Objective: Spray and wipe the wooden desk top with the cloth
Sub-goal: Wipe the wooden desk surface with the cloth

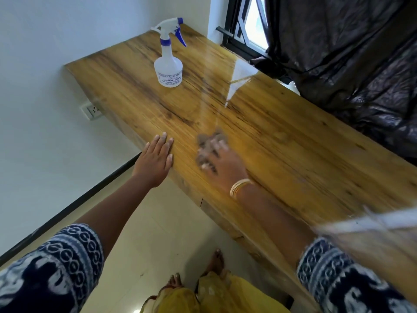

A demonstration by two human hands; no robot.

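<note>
The glossy wooden desk top (pixel 282 136) runs from the far left corner to the near right. My right hand (pixel 222 163) presses a small grey-brown cloth (pixel 208 143) onto the wood near the front edge; both are blurred by motion, and the fingers curl over the cloth. My left hand (pixel 155 159) rests flat on the desk's front edge, fingers straight, a short way left of the cloth. A clear spray bottle (pixel 168 64) with a white and blue trigger head stands upright on the far part of the desk, apart from both hands.
A white wall borders the desk's left end, with a wall socket (pixel 93 110) below it. Black plastic sheeting (pixel 352 64) hangs along the desk's back right beside a window (pixel 248 28). Pale tiled floor (pixel 144 245) and my feet lie below the front edge.
</note>
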